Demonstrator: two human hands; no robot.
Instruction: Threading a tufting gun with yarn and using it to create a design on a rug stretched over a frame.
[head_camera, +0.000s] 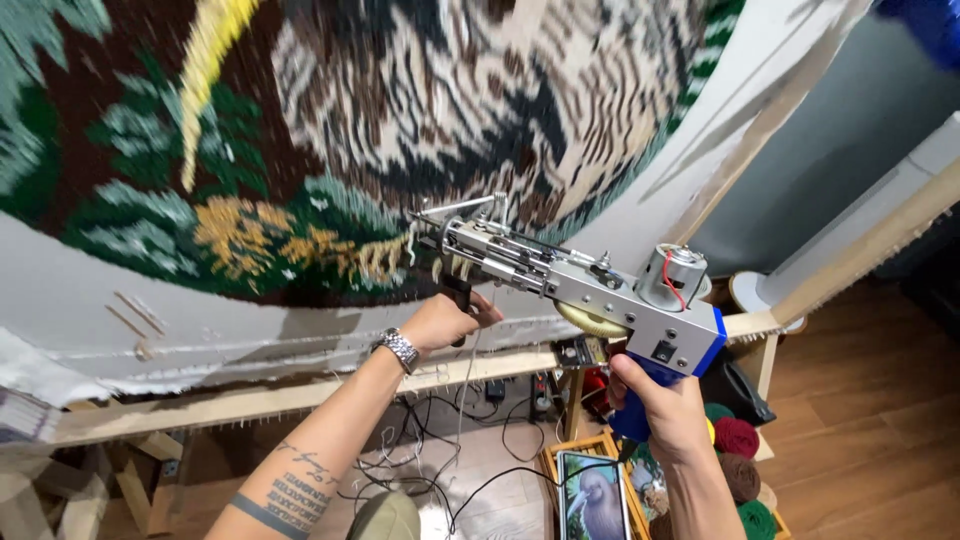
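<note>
Right hand (668, 405) gripping blue-handled metal tufting gun (590, 285), left hand (440, 322) closed on its black front grip, woolly tufted rug (330, 130)

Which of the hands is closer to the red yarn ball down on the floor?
Right. The right hand grips the tufting gun's blue handle just above the red yarn ball; the left hand holds the front grip, farther away.

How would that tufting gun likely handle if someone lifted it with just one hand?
The tufting gun is probably front-heavy: its metal body reaches well ahead of the blue rear handle in the right hand, while the left hand grips a second handle under the front. The motor on top likely adds weight. It looks rigid, not floppy.
</note>
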